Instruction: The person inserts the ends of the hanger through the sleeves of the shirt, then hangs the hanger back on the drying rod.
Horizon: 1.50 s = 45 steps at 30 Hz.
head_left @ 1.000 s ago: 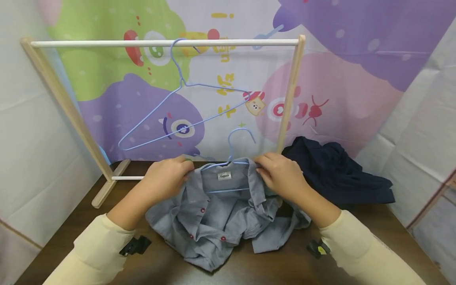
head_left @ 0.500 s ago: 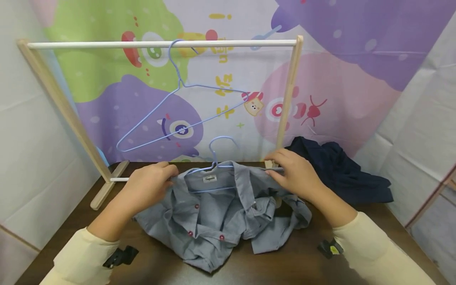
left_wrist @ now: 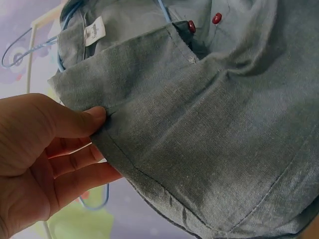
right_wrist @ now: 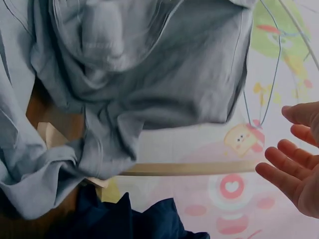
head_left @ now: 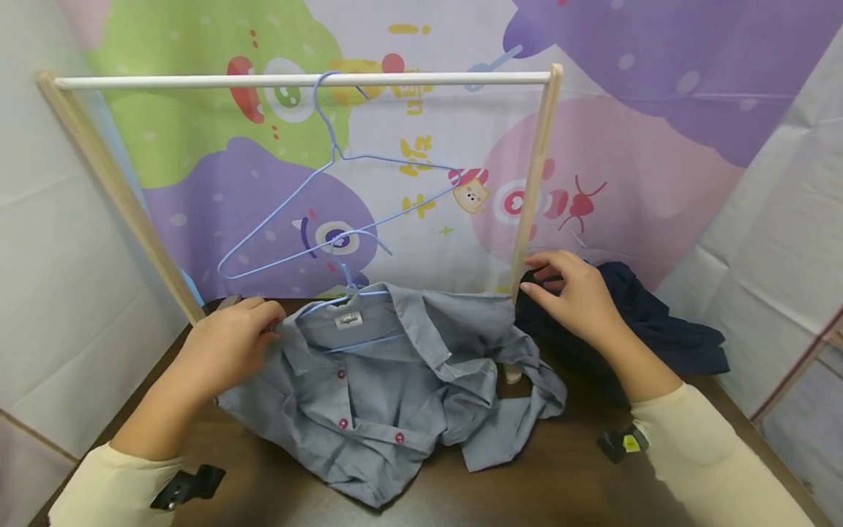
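A grey button-up shirt (head_left: 408, 395) with red buttons is held up by its left shoulder in the head view. Inside its collar sits a blue wire hanger (head_left: 365, 342), its hook sticking up above the neck label. My left hand (head_left: 227, 348) pinches the shoulder seam, thumb on top of the cloth (left_wrist: 164, 129) in the left wrist view. Apart from the shirt, my right hand (head_left: 576, 296) is raised with fingers spread and nothing in them; the right wrist view shows a gap between the fingers (right_wrist: 286, 181) and the shirt's shoulder corner.
A wooden rack with a white top bar (head_left: 197, 81) stands behind the shirt. One bare blue hanger (head_left: 335, 146) hangs from it. Dark navy clothing (head_left: 672, 344) lies heaped at the right, behind my right hand. Under everything is a brown tabletop (head_left: 500, 501).
The shirt with its hanger has shifted left, drawn by my left hand. My right hand has let go of the other shoulder and moved away to the right.
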{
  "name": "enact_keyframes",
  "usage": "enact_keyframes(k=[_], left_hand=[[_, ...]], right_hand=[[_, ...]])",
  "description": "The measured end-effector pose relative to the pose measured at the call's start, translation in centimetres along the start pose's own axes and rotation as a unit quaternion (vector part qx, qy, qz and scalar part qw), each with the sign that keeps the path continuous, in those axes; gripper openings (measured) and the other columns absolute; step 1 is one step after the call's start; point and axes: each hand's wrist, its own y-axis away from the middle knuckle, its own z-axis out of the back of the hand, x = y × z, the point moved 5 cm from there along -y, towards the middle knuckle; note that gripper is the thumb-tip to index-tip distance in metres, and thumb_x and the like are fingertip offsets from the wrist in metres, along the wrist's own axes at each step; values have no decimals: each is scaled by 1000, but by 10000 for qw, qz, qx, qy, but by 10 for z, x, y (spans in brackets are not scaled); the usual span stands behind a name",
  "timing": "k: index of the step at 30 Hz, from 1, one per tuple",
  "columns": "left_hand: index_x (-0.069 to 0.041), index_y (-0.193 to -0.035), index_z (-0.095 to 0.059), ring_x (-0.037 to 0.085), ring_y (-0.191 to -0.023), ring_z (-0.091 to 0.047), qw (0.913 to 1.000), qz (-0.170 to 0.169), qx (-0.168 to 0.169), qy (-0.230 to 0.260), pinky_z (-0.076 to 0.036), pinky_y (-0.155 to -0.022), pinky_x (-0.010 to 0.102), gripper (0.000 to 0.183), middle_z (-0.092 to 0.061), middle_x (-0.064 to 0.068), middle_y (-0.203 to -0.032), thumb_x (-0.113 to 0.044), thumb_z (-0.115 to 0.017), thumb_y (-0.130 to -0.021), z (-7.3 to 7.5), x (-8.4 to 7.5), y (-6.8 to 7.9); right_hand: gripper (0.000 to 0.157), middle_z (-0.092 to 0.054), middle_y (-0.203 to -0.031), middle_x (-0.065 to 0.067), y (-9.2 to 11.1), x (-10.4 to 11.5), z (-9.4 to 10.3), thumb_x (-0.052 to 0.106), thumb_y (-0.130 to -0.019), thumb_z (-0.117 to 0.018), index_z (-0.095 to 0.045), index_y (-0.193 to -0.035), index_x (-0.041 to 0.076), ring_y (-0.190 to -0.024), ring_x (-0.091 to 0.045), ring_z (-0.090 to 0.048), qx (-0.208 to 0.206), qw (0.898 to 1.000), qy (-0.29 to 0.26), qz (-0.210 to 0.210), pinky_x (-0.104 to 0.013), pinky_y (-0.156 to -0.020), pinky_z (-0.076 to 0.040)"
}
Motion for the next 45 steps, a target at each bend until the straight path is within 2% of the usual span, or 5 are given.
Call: enact_keyframes(k=[6, 12, 21, 33, 45], left_hand=[[-9, -89, -63, 19, -66, -51, 9997, 159, -175, 55, -43, -55, 39, 23, -56, 0, -79, 6, -72, -74, 5, 14, 12], [-12, -88, -62, 25, -70, -60, 9988, 300, -387, 65, -40, -50, 38, 27, -61, 2, -83, 5, -74, -71, 10, 25, 27], [-8, -90, -65, 19, -62, -53, 9976, 505, -473, -27, -41, -50, 39, 27, -57, -1, -76, 6, -75, -69, 21, 44, 44], [-11, -80, -59, 13, -58, -46, 9957, 415, -795, -235, -36, -49, 34, 29, -50, -5, -70, 8, -76, -64, 36, 59, 60], [-8, -80, -61, 17, -60, -49, 9942, 887, -527, -288, -38, -51, 37, 25, -54, 0, -70, 8, -74, -65, 44, 82, 74]], right_hand=[[36, -60, -114, -19, -8, -19, 2, 10, -89, -71, -61, -121, -2, -99, -32, -64, -85, 9972, -371, -645, -45, -83, -53], [34, -61, -114, -19, -14, -33, -1, 10, -91, -69, -60, -121, -2, -100, -32, -64, -169, 9951, -434, -869, -46, -84, -52], [34, -67, -110, -20, -28, -46, -10, 11, -89, -70, -61, -118, -3, -98, -32, -64, -737, 9879, -538, -1258, -49, -87, -51], [68, -47, -134, -27, -62, -57, -30, 8, -88, -70, -34, -145, -5, -120, -42, -52, 29, 9789, -1152, -1685, -53, -92, -48], [45, -55, -115, -28, -64, -67, -40, 2, -91, -65, -45, -130, -10, -111, -42, -57, 18, 9788, -1067, -1746, -53, -90, -50]])
